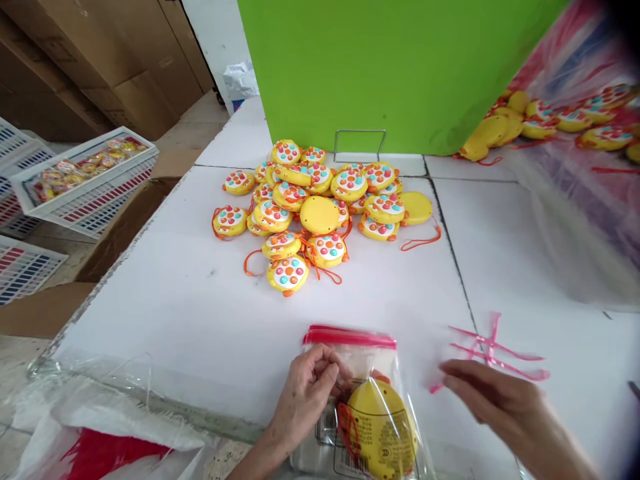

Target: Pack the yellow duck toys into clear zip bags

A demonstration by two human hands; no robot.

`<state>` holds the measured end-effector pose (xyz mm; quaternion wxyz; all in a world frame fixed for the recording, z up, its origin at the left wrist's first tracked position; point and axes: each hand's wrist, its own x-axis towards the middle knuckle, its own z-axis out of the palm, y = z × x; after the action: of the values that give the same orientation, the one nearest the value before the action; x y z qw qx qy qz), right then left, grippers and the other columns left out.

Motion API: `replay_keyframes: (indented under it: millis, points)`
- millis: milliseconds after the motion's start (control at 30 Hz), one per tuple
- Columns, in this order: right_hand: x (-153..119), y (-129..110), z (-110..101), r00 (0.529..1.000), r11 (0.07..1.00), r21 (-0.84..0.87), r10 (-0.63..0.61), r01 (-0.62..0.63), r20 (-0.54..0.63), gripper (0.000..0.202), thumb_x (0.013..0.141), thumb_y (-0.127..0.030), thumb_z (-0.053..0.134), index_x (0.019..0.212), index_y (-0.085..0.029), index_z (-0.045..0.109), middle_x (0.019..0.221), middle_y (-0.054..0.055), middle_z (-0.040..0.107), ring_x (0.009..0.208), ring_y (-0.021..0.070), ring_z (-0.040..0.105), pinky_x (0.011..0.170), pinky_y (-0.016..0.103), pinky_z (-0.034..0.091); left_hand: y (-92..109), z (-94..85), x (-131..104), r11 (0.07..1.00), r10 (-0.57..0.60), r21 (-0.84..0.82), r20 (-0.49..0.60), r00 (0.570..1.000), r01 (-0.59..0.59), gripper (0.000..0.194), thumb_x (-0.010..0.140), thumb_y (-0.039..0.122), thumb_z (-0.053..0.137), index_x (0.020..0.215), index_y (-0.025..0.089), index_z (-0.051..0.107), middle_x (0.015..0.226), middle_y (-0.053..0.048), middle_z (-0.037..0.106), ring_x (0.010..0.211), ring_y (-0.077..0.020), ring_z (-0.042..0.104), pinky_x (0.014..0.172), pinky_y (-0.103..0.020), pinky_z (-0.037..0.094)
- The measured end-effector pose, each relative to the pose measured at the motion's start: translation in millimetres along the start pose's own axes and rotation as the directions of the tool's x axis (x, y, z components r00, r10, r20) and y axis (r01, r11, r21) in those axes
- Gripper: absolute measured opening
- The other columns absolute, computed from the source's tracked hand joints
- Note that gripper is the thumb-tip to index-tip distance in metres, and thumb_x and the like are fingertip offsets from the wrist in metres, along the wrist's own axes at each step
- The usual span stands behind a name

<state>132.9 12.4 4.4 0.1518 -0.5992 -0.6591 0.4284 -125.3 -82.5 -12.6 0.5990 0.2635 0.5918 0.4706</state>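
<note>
A clear plastic bag (350,353) with a pink-red top edge lies at the table's near edge. Inside it is a yellow toy (383,427), back side up, with an orange cord. My left hand (315,380) is closed on the bag's upper left part, thumb and fingers pinched together. Right of the bag, my right hand (493,393) hovers with fingers close together beside thin pink strips (490,350); whether it grips anything is unclear. Beyond, a pile of yellow toys (320,215) with coloured buttons and orange cords covers the middle of the table.
Behind the pile stands a green board (400,67) with a wire stand (360,145). More toys (500,127) and plastic sheeting (565,227) are at right. At left are a white basket (100,193) of packed items and cardboard boxes (120,53). White bags (115,420) lie lower left.
</note>
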Motion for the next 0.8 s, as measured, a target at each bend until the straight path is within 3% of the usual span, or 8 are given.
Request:
replay_keyframes:
  millis: [67,133,267,500,633,800]
  points:
    - [6.8,-14.7,27.3,0.988,0.996,0.033,0.073,-0.078,0.134,0.042,0.070,-0.060,0.062,0.085,-0.021,0.069,0.065,0.001,0.064,0.052,0.0133,0.047,0.046,0.025,0.037,0.6,0.4,0.5,1.000,-0.013,0.002,-0.005,1.000,0.013,0.012,0.086,0.026,0.054,0.079,0.016,0.057,0.079,-0.005,0.069,0.069,-0.0174,0.066,0.063,-0.027,0.052]
    - [15.4,-20.8,41.3,0.966,0.991,0.037,0.118,-0.130,0.232,0.039,0.070,-0.058,0.064,0.082,-0.021,0.067,0.065,0.001,0.062,0.054,0.0132,0.047,0.048,0.025,0.036,0.7,0.7,1.0,1.000,-0.023,0.000,-0.008,1.000,0.023,0.013,0.086,0.026,0.054,0.078,0.017,0.057,0.079,-0.005,0.069,0.068,-0.0175,0.067,0.062,-0.027,0.052]
    - [26.9,-14.9,41.1,0.922,0.989,0.094,0.068,-0.112,0.382,0.028,0.075,-0.046,0.062,0.067,-0.019,0.059,0.059,-0.003,0.051,0.055,0.0111,0.040,0.050,0.023,0.032,-0.5,0.4,-0.4,0.999,-0.027,-0.020,0.007,1.000,0.027,0.016,0.087,0.032,0.053,0.079,0.018,0.054,0.078,-0.004,0.068,0.067,-0.0177,0.065,0.063,-0.029,0.053]
    - [15.8,3.7,35.4,0.945,0.983,0.178,-0.011,-0.050,0.328,0.024,0.081,-0.041,0.056,0.071,-0.019,0.056,0.060,-0.006,0.035,0.056,0.0102,0.028,0.050,0.023,0.022,0.7,-5.0,-1.9,1.000,-0.009,0.019,0.016,1.000,0.009,0.014,0.089,0.034,0.050,0.089,0.021,0.050,0.080,-0.001,0.064,0.076,-0.0173,0.062,0.069,-0.027,0.048]
    - [7.8,-0.3,38.6,0.943,0.983,0.165,0.027,-0.086,0.332,0.028,0.081,-0.043,0.051,0.070,-0.019,0.059,0.057,-0.006,0.033,0.052,0.0096,0.024,0.049,0.024,0.018,9.1,-5.3,-1.2,0.990,0.045,0.133,-0.004,0.999,-0.045,0.015,0.085,0.023,0.046,0.072,0.019,0.052,0.069,0.001,0.059,0.071,-0.0151,0.057,0.068,-0.024,0.043]
    - [2.5,-11.0,35.5,0.939,0.998,0.026,0.046,-0.059,0.342,0.025,0.081,-0.037,0.044,0.068,-0.022,0.058,0.055,-0.005,0.034,0.053,0.0116,0.031,0.051,0.024,0.025,14.2,-3.8,-6.9,0.979,0.046,0.203,-0.053,0.998,-0.034,0.017,0.078,0.015,0.040,0.063,0.018,0.049,0.060,0.002,0.050,0.063,-0.0131,0.047,0.060,-0.023,0.035]
